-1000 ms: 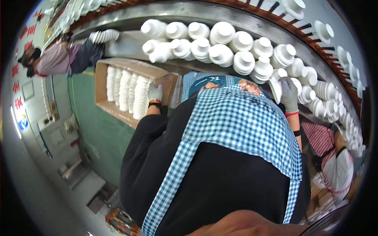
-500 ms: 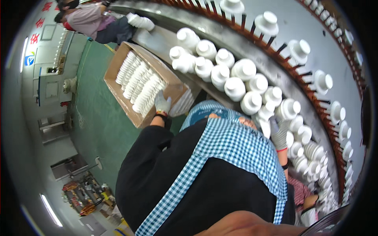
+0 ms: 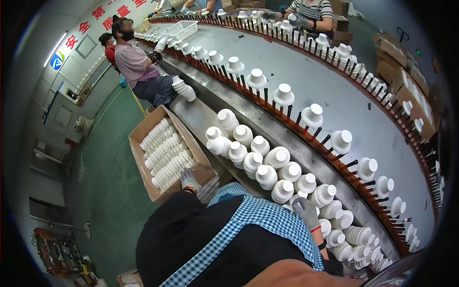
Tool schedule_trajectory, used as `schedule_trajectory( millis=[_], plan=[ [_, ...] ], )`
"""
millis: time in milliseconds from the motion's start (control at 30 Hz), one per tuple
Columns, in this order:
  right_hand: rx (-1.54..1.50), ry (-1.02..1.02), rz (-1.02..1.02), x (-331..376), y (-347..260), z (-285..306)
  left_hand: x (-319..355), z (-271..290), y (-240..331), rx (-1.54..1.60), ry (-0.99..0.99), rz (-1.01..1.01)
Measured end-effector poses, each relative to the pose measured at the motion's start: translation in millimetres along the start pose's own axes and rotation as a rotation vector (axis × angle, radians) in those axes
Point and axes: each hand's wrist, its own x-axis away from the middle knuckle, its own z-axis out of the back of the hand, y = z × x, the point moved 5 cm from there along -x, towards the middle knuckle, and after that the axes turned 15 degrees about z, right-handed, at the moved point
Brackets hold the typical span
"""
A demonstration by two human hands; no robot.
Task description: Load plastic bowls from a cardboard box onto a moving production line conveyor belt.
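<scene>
My left hand [image 3: 190, 181], in a pale knit glove, rests at the near inner side of an open carton [image 3: 206, 165], its fingers stretched out. Rows of thin white nested pieces [image 3: 167, 152] lie inside, close to those fingertips. My right hand [image 3: 307, 214], gloved with grey fingertips, is in front of my apron with its fingers curled on a stack of white hat-shaped pieces [image 3: 297, 196]; the hand covers much of that stack. Around it stand several similar white stacks [image 3: 266, 176] on the metal ledge.
Past the ledge curves a conveyor with brown upright pegs [image 3: 290, 109] carrying single white hat-shaped pieces [image 3: 312, 115]. A grey tabletop [image 3: 306, 67] lies within its loop. A co-worker [image 3: 136, 60] sits at the far left; another person [image 3: 313, 19] works across. Cartons [image 3: 397, 64] stand far right.
The view has tilted up, bringing in more conveyor and co-workers. My left hand stays at the carton's near side; my right hand remains among the white stacks, its fingers now more curled.
</scene>
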Motion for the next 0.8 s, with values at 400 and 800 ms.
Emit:
schedule_trajectory(
  millis=[400,800],
  plan=[
    [-0.065,0.075,-0.137,15.1,-5.6,-13.8,-2.8,0.8,1.0,0.022,0.072,0.113],
    [-0.08,0.008,-0.12,12.5,-21.3,-32.4,-29.2,7.8,7.3,-0.011,0.047,0.062]
  ],
)
